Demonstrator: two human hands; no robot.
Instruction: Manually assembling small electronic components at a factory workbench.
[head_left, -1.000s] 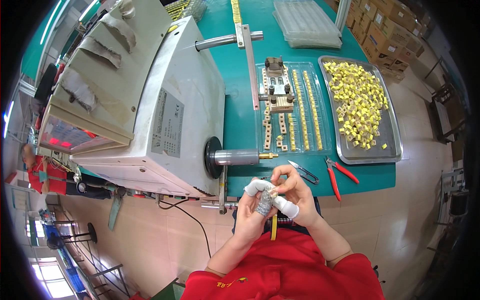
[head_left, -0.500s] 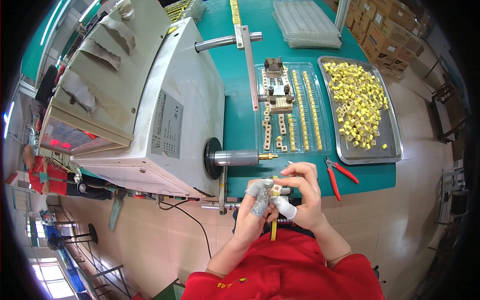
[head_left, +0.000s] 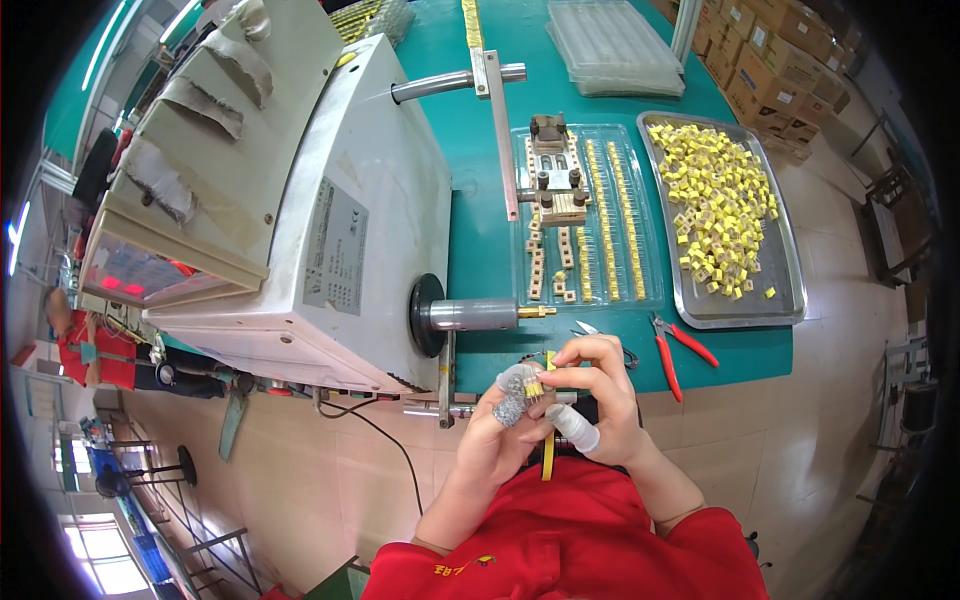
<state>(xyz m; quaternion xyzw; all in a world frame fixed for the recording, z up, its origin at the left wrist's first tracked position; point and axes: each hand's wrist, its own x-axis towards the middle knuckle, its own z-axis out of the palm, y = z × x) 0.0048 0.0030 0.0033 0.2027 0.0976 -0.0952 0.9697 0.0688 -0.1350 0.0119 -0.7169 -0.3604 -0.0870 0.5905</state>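
Close to my body, my left hand (head_left: 490,435) pinches a small transformer bobbin (head_left: 533,388) with yellow tape and thin metal pins. Grey and whitish covers wrap that hand's fingertips. My right hand (head_left: 610,405) reaches over from the other side, its stretched fingertips touching the bobbin. Its thumb, in a white finger cover, stands apart from those fingers. A small yellow piece (head_left: 550,360) shows beside the right fingertips; whether it joins the bobbin I cannot tell. Tweezers-like metal tips (head_left: 587,328) lie just beyond the right hand, partly hidden.
A white winding machine (head_left: 370,230) with a grey spindle (head_left: 475,314) stands at the left. Beyond my hands, a clear plastic tray (head_left: 650,270) holds rows of bobbins. Red-handled cutters (head_left: 667,362) lie near a metal tray (head_left: 710,322) of yellow-taped bobbins. Clear trays (head_left: 615,50) are stacked behind.
The bobbin has turned, so its pins and yellow side now show. My right thumb has moved away from it, while the fingertips have come down onto it.
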